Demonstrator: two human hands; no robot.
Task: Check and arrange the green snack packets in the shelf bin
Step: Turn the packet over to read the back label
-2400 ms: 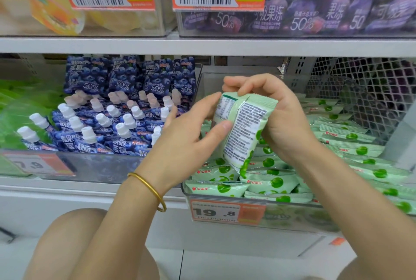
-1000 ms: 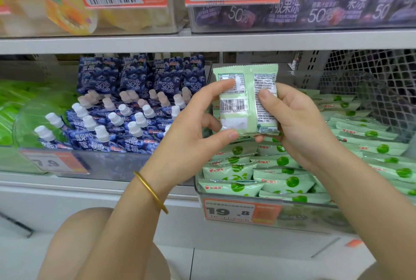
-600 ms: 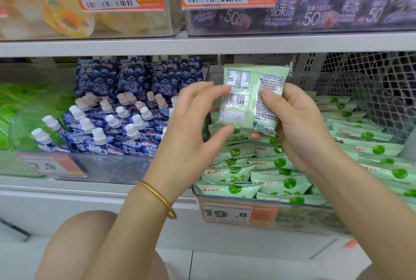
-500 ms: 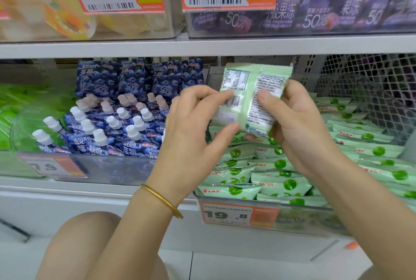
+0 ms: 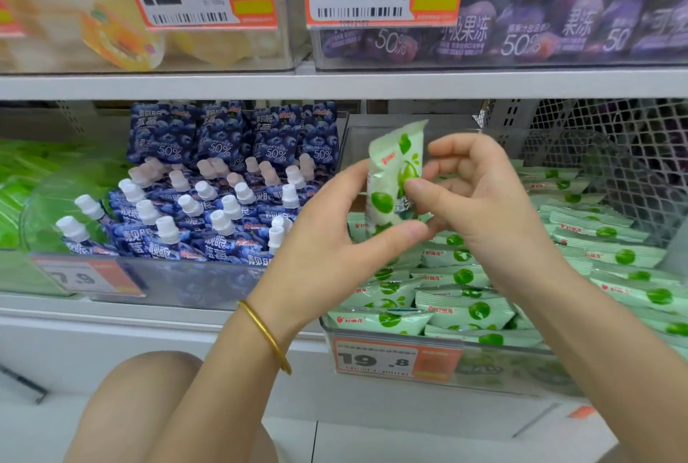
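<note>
I hold one pale green snack packet [image 5: 392,179] upright above the clear shelf bin [image 5: 502,362], its printed front with green fruit facing me. My left hand [image 5: 335,239] pinches its lower left side between thumb and fingers. My right hand [image 5: 480,198] pinches its right edge with thumb and curled fingers. Several more green packets [image 5: 461,310] lie flat in rows inside the bin below both hands.
A bin of blue spouted pouches [image 5: 208,209] stands to the left, beside a green-filled bin [image 5: 22,194]. A shelf board [image 5: 335,85] with price tags and purple packs sits above. A wire mesh divider [image 5: 614,165] is at the right. My knee [image 5: 160,406] is below.
The packet has been turned over: its back with barcode and text faced me before, its green printed front faces me now. Both hands shifted their grip on it.
</note>
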